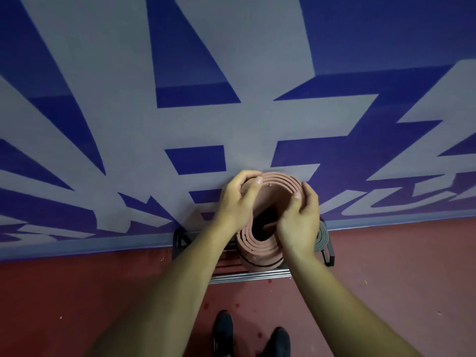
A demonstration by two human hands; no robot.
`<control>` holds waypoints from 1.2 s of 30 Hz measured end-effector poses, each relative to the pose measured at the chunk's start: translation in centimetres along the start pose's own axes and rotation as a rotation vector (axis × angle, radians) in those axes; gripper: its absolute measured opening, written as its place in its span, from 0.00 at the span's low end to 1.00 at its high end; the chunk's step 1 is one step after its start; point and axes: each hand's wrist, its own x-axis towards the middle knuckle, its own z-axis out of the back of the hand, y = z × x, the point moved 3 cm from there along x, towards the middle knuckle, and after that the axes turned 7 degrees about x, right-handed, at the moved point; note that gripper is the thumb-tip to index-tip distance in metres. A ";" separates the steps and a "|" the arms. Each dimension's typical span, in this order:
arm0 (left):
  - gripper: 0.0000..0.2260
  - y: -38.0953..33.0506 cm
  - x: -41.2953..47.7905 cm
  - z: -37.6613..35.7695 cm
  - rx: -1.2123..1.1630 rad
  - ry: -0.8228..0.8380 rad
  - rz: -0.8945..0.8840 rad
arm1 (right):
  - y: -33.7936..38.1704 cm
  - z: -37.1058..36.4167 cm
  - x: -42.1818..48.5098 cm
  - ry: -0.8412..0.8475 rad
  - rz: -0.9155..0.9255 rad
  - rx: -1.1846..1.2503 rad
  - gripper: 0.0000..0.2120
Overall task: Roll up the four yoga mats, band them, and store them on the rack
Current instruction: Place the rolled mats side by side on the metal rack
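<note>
Both hands around pink mat

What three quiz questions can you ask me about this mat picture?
1. True or false: the left hand and the right hand both grip the pink mat at its top rim.
2. Pick one: what colour is the other rolled mat, just behind the right hand on the rack? A green, B grey, C yellow.
3. Fill the gap: the thin band round the pink mat is ____.

Key: 1 true. 2 B. 3 black.
</note>
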 end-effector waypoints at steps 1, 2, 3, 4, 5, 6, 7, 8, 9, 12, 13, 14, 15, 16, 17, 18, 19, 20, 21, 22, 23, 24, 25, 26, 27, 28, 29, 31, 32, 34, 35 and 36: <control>0.16 0.8 -0.4 0.2 0.005 -0.040 0.021 | -0.5 -0.4 -0.2 0.008 -0.001 -0.011 0.18; 0.16 1.4 -0.7 0.4 0.005 -0.071 0.043 | -0.9 -0.7 -0.3 0.011 0.001 -0.018 0.18; 0.17 1.8 -0.9 0.7 0.010 -0.090 0.059 | -1.2 -1.0 -0.4 0.011 0.005 -0.024 0.18; 0.17 2.0 -0.9 1.0 0.028 -0.096 0.067 | -1.4 -1.2 -0.4 0.011 0.011 -0.028 0.18; 0.18 2.2 -1.0 1.5 0.055 -0.085 0.074 | -1.6 -1.3 -0.4 0.013 0.016 -0.028 0.18; 0.19 2.3 -1.1 1.9 0.074 -0.057 0.078 | -1.7 -1.3 -0.4 0.017 0.020 -0.024 0.18; 0.21 2.4 -1.4 2.4 0.077 -0.013 0.079 | -1.7 -1.2 -0.3 0.021 0.026 -0.013 0.18; 0.24 2.5 -1.8 2.7 0.075 0.042 0.073 | -1.8 -1.0 -0.2 0.024 0.030 -0.002 0.17; 0.25 2.6 -2.5 3.1 0.083 0.093 0.053 | -1.9 -0.7 -0.1 0.027 0.029 0.004 0.17; 0.26 2.9 -4.9 3.1 0.181 0.189 -0.051 | -2.3 0.2 0.3 0.066 0.041 -0.027 0.16; 0.25 2.9 -5.5 2.7 0.214 0.199 -0.065 | -2.3 0.5 0.3 0.086 0.051 -0.046 0.17; 0.25 2.8 -6.0 2.2 0.247 0.194 -0.064 | -2.4 0.6 0.3 0.108 0.059 -0.063 0.17; 0.25 2.7 -6.2 1.8 0.276 0.176 -0.055 | -2.5 0.8 0.2 0.131 0.065 -0.080 0.17; 0.25 2.6 -6.2 1.5 0.300 0.150 -0.052 | -2.6 0.9 0.1 0.154 0.078 -0.100 0.17; 0.24 2.4 -6.2 1.3 0.315 0.126 -0.061 | -2.7 1.1 0.1 0.171 0.098 -0.121 0.17; 0.24 2.4 -6.1 1.0 0.320 0.116 -0.075 | -2.9 1.4 0.3 0.183 0.115 -0.142 0.17; 0.24 2.5 -6.1 0.7 0.323 0.119 -0.086 | -3.2 1.7 0.5 0.191 0.124 -0.159 0.17; 0.24 2.7 -6.1 0.2 0.330 0.132 -0.090 | -3.5 2.0 0.8 0.199 0.125 -0.172 0.17; 0.24 2.9 -6.1 -0.3 0.340 0.148 -0.084 | -4.0 2.2 1.0 0.210 0.118 -0.184 0.17; 0.24 3.2 -6.2 -0.8 0.350 0.157 -0.073 | -4.4 2.3 1.2 0.222 0.106 -0.195 0.17; 0.24 3.5 -6.0 -1.3 0.355 0.155 -0.060 | -4.9 2.3 1.4 0.232 0.093 -0.203 0.17; 0.24 3.7 -5.8 -1.6 0.354 0.147 -0.050 | -5.3 2.3 1.6 0.234 0.081 -0.208 0.16; 0.23 4.1 -5.5 -2.0 0.353 0.139 -0.045 | -5.8 2.2 1.9 0.229 0.076 -0.214 0.16; 0.23 4.4 -5.2 -2.3 0.358 0.137 -0.042 | -6.1 2.0 2.3 0.225 0.078 -0.223 0.16; 0.23 4.9 -5.0 -2.5 0.367 0.142 -0.033 | -6.5 1.8 2.5 0.228 0.075 -0.234 0.16; 0.23 5.5 -4.8 -2.7 0.374 0.153 -0.021 | -7.0 1.6 2.8 0.233 0.066 -0.241 0.16; 0.24 6.0 -4.7 -2.9 0.373 0.160 -0.010 | -7.5 1.4 2.9 0.238 0.055 -0.243 0.16; 0.24 7.1 -4.5 -3.2 0.365 0.147 -0.001 | -8.5 0.9 3.0 0.238 0.042 -0.248 0.17; 0.24 7.6 -4.4 -3.3 0.366 0.138 0.002 | -9.0 0.6 3.0 0.232 0.035 -0.253 0.17; 0.24 8.5 -4.5 -3.3 0.377 0.112 0.019 | -9.7 -0.2 3.0 0.231 0.023 -0.268 0.17; 0.23 8.9 -4.6 -3.2 0.378 0.093 0.027 | -10.0 -0.7 2.9 0.236 0.017 -0.281 0.17; 0.23 9.1 -4.8 -3.0 0.369 0.069 0.033 | -10.1 -1.0 2.6 0.239 0.014 -0.293 0.17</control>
